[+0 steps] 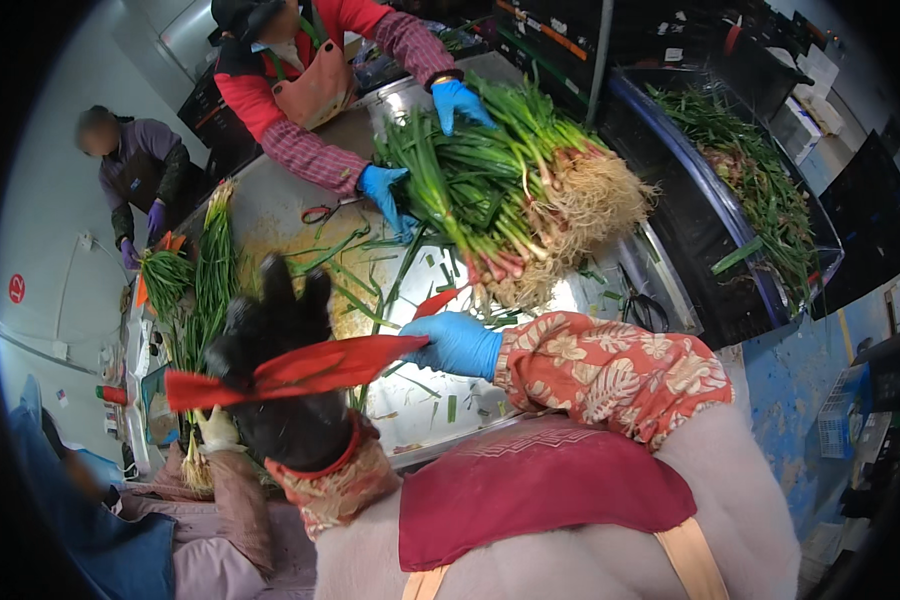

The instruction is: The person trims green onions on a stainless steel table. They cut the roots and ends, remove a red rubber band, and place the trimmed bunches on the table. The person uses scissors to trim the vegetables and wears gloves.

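Observation:
My left hand (289, 360), in a black glove, is raised with its fingers apart. A red strip (337, 366) crosses its palm and thumb; whether the thumb grips it is unclear. In a blue glove, my right hand (454, 345) holds the strip's right part, with a short red end sticking up beyond the fingers. Above lies a large heap of green onions (487, 180), roots to the right, on the metal table (412, 412). Two blue-gloved hands of a person across the table (292, 75) rest on the leaves.
Black-handled scissors (645, 311) lie at the table's right edge, red-handled scissors (319, 215) farther back. Cut leaves litter the tabletop. A lined black crate (690, 161) holds leaf scraps at right. Other people work at left with green onions (214, 262).

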{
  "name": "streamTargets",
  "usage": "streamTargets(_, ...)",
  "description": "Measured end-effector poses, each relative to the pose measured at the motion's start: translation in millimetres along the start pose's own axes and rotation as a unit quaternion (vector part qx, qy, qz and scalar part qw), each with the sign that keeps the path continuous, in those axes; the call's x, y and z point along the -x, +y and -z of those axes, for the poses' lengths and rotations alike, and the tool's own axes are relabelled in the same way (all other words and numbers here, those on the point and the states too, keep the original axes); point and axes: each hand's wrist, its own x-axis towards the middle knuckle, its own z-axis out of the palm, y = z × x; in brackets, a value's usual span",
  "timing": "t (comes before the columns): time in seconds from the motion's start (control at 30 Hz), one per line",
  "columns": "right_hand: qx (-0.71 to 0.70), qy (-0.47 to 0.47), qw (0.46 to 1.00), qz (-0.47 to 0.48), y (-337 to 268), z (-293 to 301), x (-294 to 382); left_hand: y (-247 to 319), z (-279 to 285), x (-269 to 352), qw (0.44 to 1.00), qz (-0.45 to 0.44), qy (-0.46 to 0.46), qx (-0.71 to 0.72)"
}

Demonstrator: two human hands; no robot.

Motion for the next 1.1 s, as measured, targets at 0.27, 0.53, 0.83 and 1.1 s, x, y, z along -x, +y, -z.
streamTargets(0.27,-0.224,0.212,0.948,0.079,-57.5,161.3,67.4,-21.2,-44.1,14.1,0.989,-0.003,0.013,-0.145)
streamTargets(0.53,-0.141,0.443,0.865,0.188,-77.7,445.7,264.3,-77.6,-76.9,28.4,0.977,0.177,0.075,-0.097)
streamTargets(0.83,0.615,0.463,0.501,-0.394,-33.4,463.3,444.4,-125.7,-55.6,48.3,0.923,0.314,0.024,-0.223)
streamTargets(1.1,0.578,0.055,0.626,-0.52,20.4,410.0,380.6,-156.1,-53.3,82.6,0.903,0.365,0.048,-0.223)
